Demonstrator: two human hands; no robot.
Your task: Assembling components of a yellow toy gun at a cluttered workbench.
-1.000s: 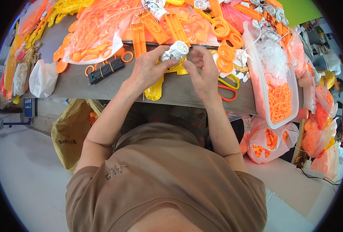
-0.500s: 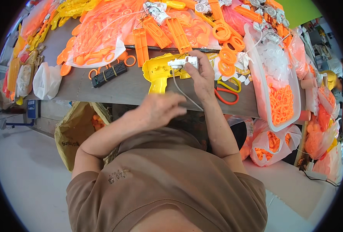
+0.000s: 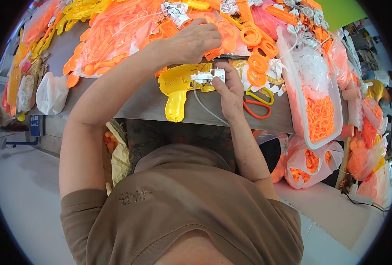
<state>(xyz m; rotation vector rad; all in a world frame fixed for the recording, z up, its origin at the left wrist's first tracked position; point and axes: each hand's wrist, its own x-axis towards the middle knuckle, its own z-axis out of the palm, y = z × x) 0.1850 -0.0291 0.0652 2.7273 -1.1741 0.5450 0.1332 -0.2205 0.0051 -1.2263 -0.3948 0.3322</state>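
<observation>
My left hand [image 3: 196, 42] stretches to the far side of the table, over orange plastic parts. Its fingers are curled and their tips hidden, so what they grip cannot be made out. In my right hand [image 3: 231, 90] is a small white plastic mechanism [image 3: 204, 77], pinched between thumb and fingers. A pale cable [image 3: 202, 106] hangs down from it over the table edge. Beside and partly under the mechanism lies a yellow pistol-shaped half shell [image 3: 176, 95], hollow side up, its handle pointing toward me. An orange tray-like piece [image 3: 213, 53] shows just below my left hand.
Scissors with red and yellow handles [image 3: 257, 110] lie right of my right hand. Farther right stands a clear bin [image 3: 313, 143] of orange rings and translucent pieces. A bag of orange parts [image 3: 112, 39] covers the far left, near a white bag [image 3: 52, 92].
My left hand has moved from near the table's front edge up to the orange parts at the back. The yellow shell sits slightly lower and left; my right hand still holds the mechanism.
</observation>
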